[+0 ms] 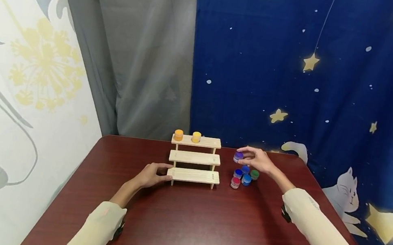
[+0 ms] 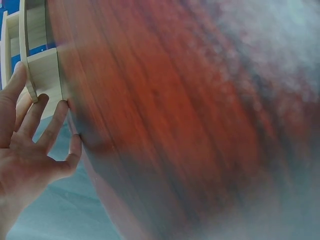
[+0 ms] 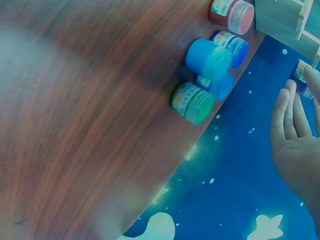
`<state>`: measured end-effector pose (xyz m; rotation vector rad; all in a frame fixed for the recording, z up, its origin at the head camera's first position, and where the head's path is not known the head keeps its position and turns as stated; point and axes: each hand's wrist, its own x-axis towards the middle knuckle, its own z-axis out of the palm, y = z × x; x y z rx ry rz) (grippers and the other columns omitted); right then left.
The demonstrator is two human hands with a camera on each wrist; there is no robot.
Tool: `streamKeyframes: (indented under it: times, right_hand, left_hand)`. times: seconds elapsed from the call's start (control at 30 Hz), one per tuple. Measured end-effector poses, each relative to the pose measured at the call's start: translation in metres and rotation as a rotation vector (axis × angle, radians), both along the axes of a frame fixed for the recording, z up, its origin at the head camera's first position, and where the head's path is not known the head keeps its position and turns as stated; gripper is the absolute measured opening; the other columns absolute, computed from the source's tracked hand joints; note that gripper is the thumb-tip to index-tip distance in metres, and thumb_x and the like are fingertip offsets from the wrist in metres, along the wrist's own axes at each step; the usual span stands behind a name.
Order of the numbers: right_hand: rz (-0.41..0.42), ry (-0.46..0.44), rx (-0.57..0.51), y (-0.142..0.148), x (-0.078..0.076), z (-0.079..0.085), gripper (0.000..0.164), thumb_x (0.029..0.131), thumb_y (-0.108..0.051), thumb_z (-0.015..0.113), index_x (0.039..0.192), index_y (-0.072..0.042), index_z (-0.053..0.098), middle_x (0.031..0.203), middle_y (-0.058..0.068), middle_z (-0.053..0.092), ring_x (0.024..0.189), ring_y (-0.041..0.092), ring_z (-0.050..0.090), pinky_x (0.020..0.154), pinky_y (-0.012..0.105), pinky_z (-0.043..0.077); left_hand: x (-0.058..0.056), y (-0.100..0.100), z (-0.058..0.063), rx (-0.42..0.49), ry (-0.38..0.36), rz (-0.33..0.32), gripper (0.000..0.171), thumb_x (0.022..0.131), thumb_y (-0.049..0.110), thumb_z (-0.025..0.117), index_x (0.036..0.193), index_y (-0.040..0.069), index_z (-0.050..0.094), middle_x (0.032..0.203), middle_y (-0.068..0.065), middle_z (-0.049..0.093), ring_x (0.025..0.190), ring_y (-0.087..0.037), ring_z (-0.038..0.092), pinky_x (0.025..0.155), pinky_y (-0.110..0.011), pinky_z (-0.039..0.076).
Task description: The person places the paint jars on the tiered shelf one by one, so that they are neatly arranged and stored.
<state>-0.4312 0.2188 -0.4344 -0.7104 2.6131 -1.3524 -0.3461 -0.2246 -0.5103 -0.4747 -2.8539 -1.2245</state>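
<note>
A small three-tier wooden shelf (image 1: 193,175) stands on the table, with an orange paint jar (image 1: 178,135) and a yellow paint jar (image 1: 196,137) on its top tier. My left hand (image 1: 151,175) grips the left end of the lowest tier between thumb and fingers; the left wrist view shows this hand (image 2: 35,145) at the shelf end (image 2: 45,75). To the right of the shelf, my right hand (image 1: 256,160) pinches a purple paint jar (image 1: 238,157), held above the table. In the right wrist view that purple jar (image 3: 301,77) is partly cut off by the frame edge.
Below my right hand several paint jars stand close together: a red one (image 1: 235,183), blue ones (image 1: 246,180) and a green one (image 1: 254,175). The dark red table (image 1: 184,223) reaches back to a grey curtain (image 1: 151,72) and a blue starry curtain (image 1: 245,83).
</note>
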Motion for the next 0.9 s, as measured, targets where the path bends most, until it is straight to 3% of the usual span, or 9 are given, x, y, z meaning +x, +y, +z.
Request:
streamKeyframes:
  times: [0.2,0.57,0.73,0.9]
  right_hand:
    - [-0.013,0.0,-0.004,-0.015,-0.008,0.006,0.046,0.093,-0.01,0.079,0.136,-0.001,0.065,0.122,0.026,0.07,0.096,0.031,0.069,0.068,0.03,0.057]
    - [-0.038,0.082,-0.022,-0.039,-0.02,0.02,0.046,0.093,-0.01,0.08,0.135,-0.002,0.066,0.12,0.025,0.072,0.086,0.027,0.07,0.062,0.025,0.053]
    - [-0.061,0.114,-0.042,-0.05,-0.024,0.023,0.047,0.093,-0.01,0.08,0.136,-0.001,0.066,0.122,0.025,0.071,0.099,0.036,0.072,0.064,0.025,0.054]
    - [-0.074,0.126,-0.055,-0.065,-0.025,0.027,0.046,0.092,-0.01,0.081,0.136,-0.004,0.066,0.122,0.023,0.072,0.105,0.034,0.072,0.066,0.025,0.055]
  left_hand:
    - [0.002,0.001,0.003,0.01,0.0,0.001,0.047,0.092,0.023,0.082,0.136,0.009,0.069,0.119,-0.012,0.074,0.11,-0.027,0.069,0.094,-0.048,0.054]
    - [0.001,0.001,0.001,0.017,-0.007,0.012,0.047,0.092,0.022,0.082,0.135,0.01,0.07,0.122,-0.012,0.073,0.111,-0.027,0.068,0.095,-0.048,0.054]
    - [0.001,0.002,-0.002,0.014,-0.003,0.006,0.046,0.092,0.022,0.082,0.135,0.01,0.07,0.122,-0.013,0.073,0.112,-0.029,0.069,0.094,-0.048,0.054]
    - [0.001,0.003,-0.002,0.018,-0.005,0.022,0.046,0.091,0.023,0.083,0.135,0.011,0.07,0.123,-0.012,0.073,0.113,-0.028,0.068,0.096,-0.048,0.054]
